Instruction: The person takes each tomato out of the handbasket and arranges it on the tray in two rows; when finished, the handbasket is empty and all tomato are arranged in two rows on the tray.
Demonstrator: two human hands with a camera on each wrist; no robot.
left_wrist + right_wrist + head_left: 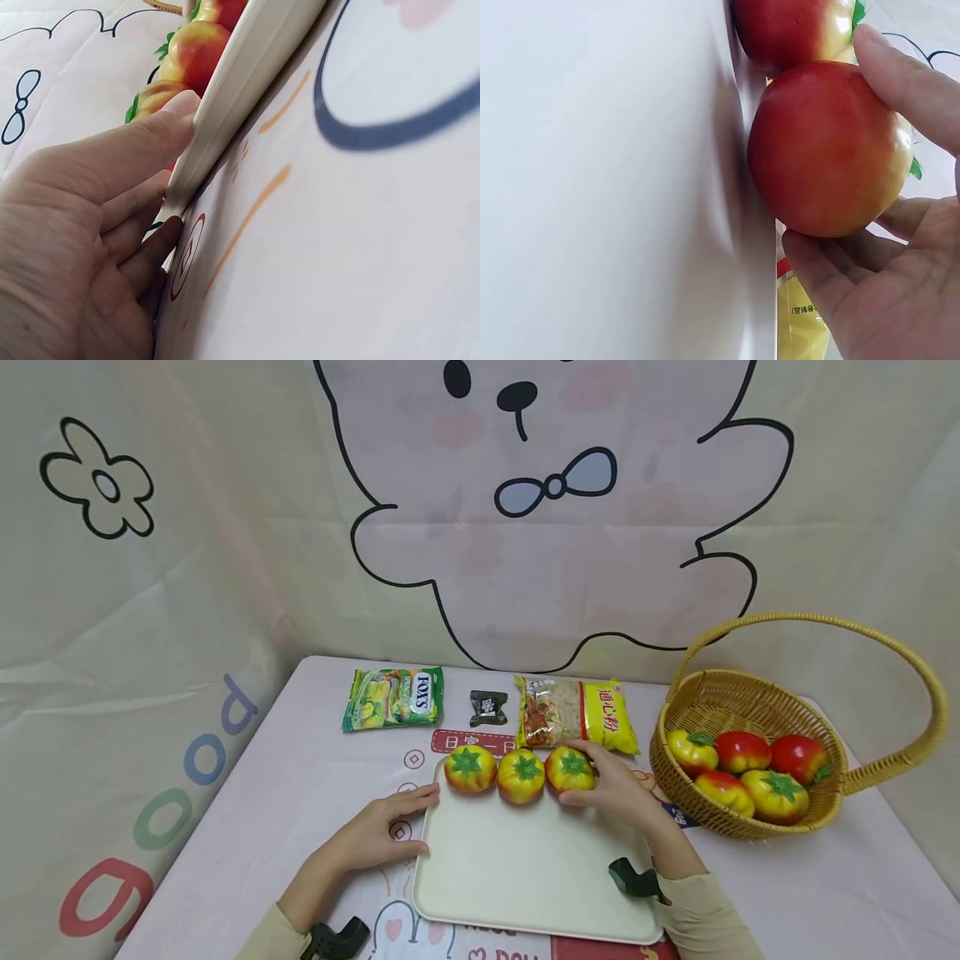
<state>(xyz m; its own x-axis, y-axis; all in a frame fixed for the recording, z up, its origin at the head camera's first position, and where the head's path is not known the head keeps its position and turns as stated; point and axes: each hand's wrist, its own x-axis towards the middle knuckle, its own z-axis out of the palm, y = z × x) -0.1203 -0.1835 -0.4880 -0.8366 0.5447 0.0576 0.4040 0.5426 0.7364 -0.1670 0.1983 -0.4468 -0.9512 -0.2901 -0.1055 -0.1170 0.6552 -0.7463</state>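
Note:
Three red-and-yellow persimmons with green leafy tops stand in a row along the far edge of a cream tray (525, 868): the left persimmon (470, 769), the middle persimmon (521, 777) and the right persimmon (567, 768). My right hand (611, 785) holds the right one, thumb and fingers around its sides; the right wrist view shows this persimmon (829, 150) close beside its neighbour (791, 30). At the tray's left side, my left hand (378, 831) touches the edge with spread fingers and thumb. In the left wrist view its thumb (161, 135) rests against the tray rim (225, 90).
A wicker basket (742, 693) with a tall handle stands at the right, holding several similar fruits. Behind the tray lie a green FOX'S bag (393, 699), a small black packet (488, 707) and a yellow pasta bag (573, 712). A printed cloth wall (225, 568) borders the table.

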